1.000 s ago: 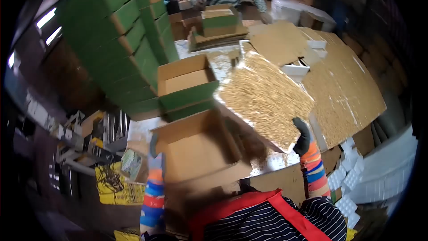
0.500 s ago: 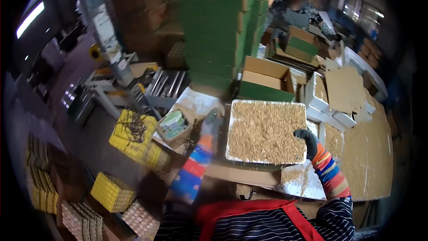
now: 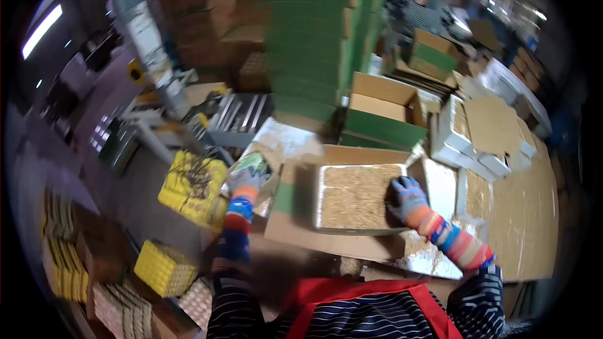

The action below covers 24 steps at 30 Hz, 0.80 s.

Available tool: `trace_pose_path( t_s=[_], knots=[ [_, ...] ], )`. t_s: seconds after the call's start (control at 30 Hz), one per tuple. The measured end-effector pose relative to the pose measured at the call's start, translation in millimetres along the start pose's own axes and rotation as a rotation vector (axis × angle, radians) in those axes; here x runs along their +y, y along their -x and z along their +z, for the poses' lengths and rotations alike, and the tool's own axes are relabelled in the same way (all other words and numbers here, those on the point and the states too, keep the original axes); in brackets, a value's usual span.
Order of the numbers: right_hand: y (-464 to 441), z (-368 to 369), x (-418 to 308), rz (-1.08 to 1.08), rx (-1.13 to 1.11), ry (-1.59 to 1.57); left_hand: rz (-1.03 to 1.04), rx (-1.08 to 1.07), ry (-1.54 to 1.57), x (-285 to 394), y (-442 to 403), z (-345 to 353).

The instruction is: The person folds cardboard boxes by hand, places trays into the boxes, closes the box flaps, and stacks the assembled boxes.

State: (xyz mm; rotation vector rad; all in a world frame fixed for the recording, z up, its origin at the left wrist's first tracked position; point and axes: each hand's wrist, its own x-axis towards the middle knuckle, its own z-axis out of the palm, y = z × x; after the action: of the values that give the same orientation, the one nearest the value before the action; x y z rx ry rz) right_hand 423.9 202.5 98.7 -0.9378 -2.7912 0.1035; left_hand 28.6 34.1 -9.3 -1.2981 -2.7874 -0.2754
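My right hand (image 3: pixel 408 199), in a grey-blue glove, rests on the right edge of a white foam box (image 3: pixel 319 204) filled with tan husk-like material (image 3: pixel 361 196). Its fingers lie spread over that edge and the fill. The foam box sits inside a cardboard carton (image 3: pixel 348 154) whose flaps stand open. Over on the left, my left hand (image 3: pixel 245 181) reaches down at a small open box (image 3: pixel 269 183) holding green-and-white packets (image 3: pixel 254 164). Motion blur smears its fingers, so whether they grip a packet is unclear.
A green carton (image 3: pixel 383 132) stands open behind the work spot, beside a tall stack of green boxes (image 3: pixel 308 44). White foam boxes (image 3: pixel 449 144) are at right. Yellow egg trays (image 3: pixel 166 270) and a yellow stack (image 3: pixel 191 182) stand at lower left. A person (image 3: pixel 421 19) is at the back.
The foam box has gone down into the open carton, and its fill looks flatter. My left hand has moved left to the packets. My right hand has shifted left onto the fill's edge.
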Motion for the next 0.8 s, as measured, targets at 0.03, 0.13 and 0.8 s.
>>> trace_pose_path(
  t_s=[0.03, 0.13, 0.8],
  knots=[
    [-11, -1, -1, -0.062, -0.182, -0.018, 0.152, -0.124, -0.173, -16, -12, 13],
    [-40, 16, 9, -0.086, -0.647, 0.058, 0.537, 0.268, 0.016, -61, -68, 97],
    [-15, -10, 299, 0.538, -0.076, 0.439, -0.057, 0.343, 0.883, 64, -30, -97]
  ],
)
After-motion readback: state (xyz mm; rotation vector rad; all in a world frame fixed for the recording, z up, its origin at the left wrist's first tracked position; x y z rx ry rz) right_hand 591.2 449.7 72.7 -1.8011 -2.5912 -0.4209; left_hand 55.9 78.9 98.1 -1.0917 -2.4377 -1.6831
